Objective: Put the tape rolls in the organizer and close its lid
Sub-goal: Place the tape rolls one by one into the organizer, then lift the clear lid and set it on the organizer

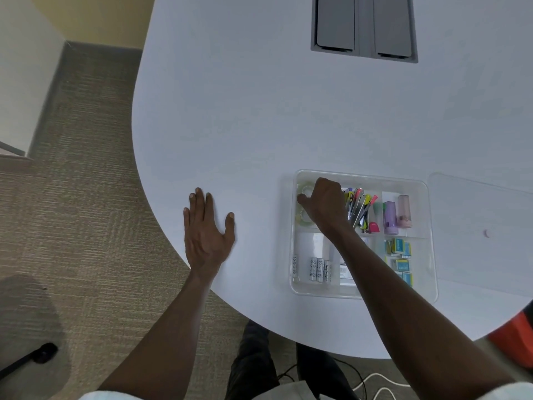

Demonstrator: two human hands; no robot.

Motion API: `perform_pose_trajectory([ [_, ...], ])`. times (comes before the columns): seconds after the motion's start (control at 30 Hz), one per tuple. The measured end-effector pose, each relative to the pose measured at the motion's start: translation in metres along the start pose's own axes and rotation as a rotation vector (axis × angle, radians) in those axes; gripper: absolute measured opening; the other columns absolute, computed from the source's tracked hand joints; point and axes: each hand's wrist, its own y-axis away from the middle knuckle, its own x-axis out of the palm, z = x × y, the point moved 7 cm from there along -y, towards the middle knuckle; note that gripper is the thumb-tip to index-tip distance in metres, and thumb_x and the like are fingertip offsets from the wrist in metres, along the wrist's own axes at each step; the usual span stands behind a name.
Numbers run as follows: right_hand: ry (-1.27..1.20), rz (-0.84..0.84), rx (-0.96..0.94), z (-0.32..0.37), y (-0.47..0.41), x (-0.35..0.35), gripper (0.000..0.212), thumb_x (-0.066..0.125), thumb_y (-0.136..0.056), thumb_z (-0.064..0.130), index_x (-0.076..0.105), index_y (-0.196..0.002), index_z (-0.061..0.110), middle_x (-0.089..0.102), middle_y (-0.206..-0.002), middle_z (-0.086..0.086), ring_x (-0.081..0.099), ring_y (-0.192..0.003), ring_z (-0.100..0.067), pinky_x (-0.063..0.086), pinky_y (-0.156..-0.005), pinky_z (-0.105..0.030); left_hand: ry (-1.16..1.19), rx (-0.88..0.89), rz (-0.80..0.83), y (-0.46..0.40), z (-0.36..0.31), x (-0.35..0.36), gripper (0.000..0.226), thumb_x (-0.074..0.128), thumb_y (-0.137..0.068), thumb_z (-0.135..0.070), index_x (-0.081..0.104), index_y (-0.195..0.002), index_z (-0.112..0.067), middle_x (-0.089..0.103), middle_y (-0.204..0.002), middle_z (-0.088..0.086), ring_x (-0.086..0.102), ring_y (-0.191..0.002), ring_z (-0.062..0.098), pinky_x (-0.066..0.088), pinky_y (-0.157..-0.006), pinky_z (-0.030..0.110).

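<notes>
A clear plastic organizer [291, 255] with several compartments sits on the white table near its front edge. Two clear, yellowish tape rolls [305, 188] [302, 219] lie in its far-left compartment. My right hand [324, 202] reaches down into that compartment with fingers curled over the rolls and the thumb between them; its grip is hidden. My left hand [206, 229] rests flat on the table, fingers spread, well left of the organizer. The organizer's clear lid [478, 215] lies flat on the table to the right of the organizer.
Other compartments hold coloured pens [360, 207], batteries [317, 268], small blue boxes [399, 255] and two pastel cases [396, 213]. A grey cable hatch [364, 27] is set into the table far back. The table's curved edge [161, 215] runs just left of my left hand.
</notes>
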Motion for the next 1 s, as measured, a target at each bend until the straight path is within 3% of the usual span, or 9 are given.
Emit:
perform_pose_trajectory([
  [0.1,-0.110,0.022,0.098,-0.009,-0.003,0.000,0.023,0.064,-0.088,0.022,0.051,-0.077,0.007,0.052,-0.074,-0.009,0.064,-0.081,-0.036,0.037,-0.063,-0.028,0.002,0.006,0.001,0.000,0.001,0.001,0.071,0.044,-0.100,-0.050,0.033,-0.155,-0.006,0.020,-0.168,0.011,0.012,-0.159,0.022,0.010,-0.129,0.039],
  [0.2,-0.101,-0.054,0.055,-0.007,-0.001,-0.011,0.022,0.063,-0.088,0.021,0.055,-0.082,0.001,0.059,-0.079,-0.015,0.064,-0.085,-0.037,0.040,-0.064,-0.030,0.000,0.003,0.014,0.000,0.000,0.001,0.071,0.043,-0.100,-0.051,0.032,-0.155,-0.007,0.020,-0.168,0.011,0.012,-0.159,0.022,0.010,-0.129,0.039],
  [0.3,-0.080,-0.190,-0.043,-0.006,0.006,-0.037,0.030,0.063,-0.087,0.022,0.062,-0.101,-0.005,0.068,-0.096,-0.022,0.063,-0.096,-0.037,0.052,-0.084,-0.039,-0.007,0.003,0.051,0.002,-0.003,-0.002,0.071,0.043,-0.101,-0.049,0.031,-0.156,-0.006,0.018,-0.168,0.012,0.011,-0.159,0.024,0.010,-0.129,0.041],
  [0.37,-0.095,-0.277,-0.063,-0.013,0.012,-0.059,0.030,0.063,-0.087,0.023,0.065,-0.106,-0.001,0.071,-0.096,-0.018,0.066,-0.096,-0.033,0.052,-0.089,-0.038,-0.012,-0.006,0.089,0.002,-0.006,-0.005,0.071,0.043,-0.102,-0.047,0.027,-0.157,-0.005,0.015,-0.169,0.012,0.009,-0.159,0.025,0.010,-0.129,0.044],
  [0.5,-0.166,-0.458,-0.018,-0.051,0.028,-0.109,0.023,0.066,-0.083,0.021,0.070,-0.101,0.007,0.076,-0.091,-0.009,0.070,-0.087,-0.022,0.043,-0.078,-0.020,-0.002,-0.053,0.206,-0.001,-0.018,-0.010,0.071,0.040,-0.104,-0.043,0.021,-0.158,-0.001,0.008,-0.169,0.016,0.004,-0.159,0.029,0.007,-0.129,0.048],
  [0.57,-0.175,-0.494,0.027,-0.077,0.036,-0.129,0.020,0.066,-0.082,0.020,0.070,-0.098,0.009,0.076,-0.090,-0.009,0.071,-0.086,-0.021,0.039,-0.075,-0.018,0.050,-0.110,0.236,-0.005,-0.028,-0.017,0.071,0.037,-0.105,-0.042,0.018,-0.158,0.001,0.006,-0.169,0.016,0.003,-0.159,0.028,0.006,-0.129,0.047],
  [0.73,-0.182,-0.489,0.126,-0.138,0.053,-0.162,0.014,0.064,-0.081,0.010,0.071,-0.092,0.004,0.076,-0.089,-0.014,0.070,-0.087,-0.030,0.050,-0.077,-0.028,0.250,-0.113,0.176,-0.013,-0.090,-0.044,0.066,0.038,-0.106,-0.037,0.021,-0.158,0.001,0.011,-0.169,0.013,0.003,-0.159,0.022,0.002,-0.130,0.039],
  [1.0,-0.113,-0.340,0.301,-0.227,0.069,-0.157,0.014,0.061,-0.076,0.008,0.073,-0.083,0.007,0.075,-0.092,-0.016,0.066,-0.092,-0.038,0.053,-0.077,-0.035,0.347,0.079,0.181,0.012,-0.205,-0.054,0.063,0.044,-0.105,-0.038,0.029,-0.156,-0.005,0.017,-0.169,0.008,0.008,-0.159,0.017,0.003,-0.129,0.033],
])
